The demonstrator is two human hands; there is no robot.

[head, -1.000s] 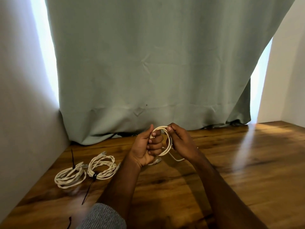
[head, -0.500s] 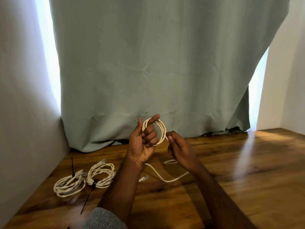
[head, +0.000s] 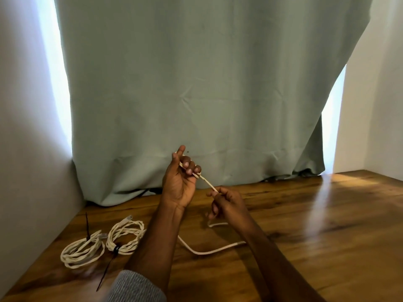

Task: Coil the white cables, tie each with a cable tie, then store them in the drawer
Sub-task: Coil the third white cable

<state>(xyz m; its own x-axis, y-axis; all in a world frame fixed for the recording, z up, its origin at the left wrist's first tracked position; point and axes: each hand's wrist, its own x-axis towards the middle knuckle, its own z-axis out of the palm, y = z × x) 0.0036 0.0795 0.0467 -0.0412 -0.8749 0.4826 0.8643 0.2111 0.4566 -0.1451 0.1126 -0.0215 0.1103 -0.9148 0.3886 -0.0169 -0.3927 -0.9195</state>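
Grey sleeve (head: 136,287) nearest, at bottom edge. Wooden table (head: 305,236) as landmark: two tied white coils (head: 81,250) (head: 125,237) lie on its left part, black cable ties (head: 87,225) (head: 106,271) jutting out. Loose white cable (head: 209,250) trails across table middle, rises to right hand (head: 226,203), fingers pinching it. Left hand (head: 181,179) raised above table, fingers curled round cable's wound turns. Green curtain (head: 207,94) behind table.
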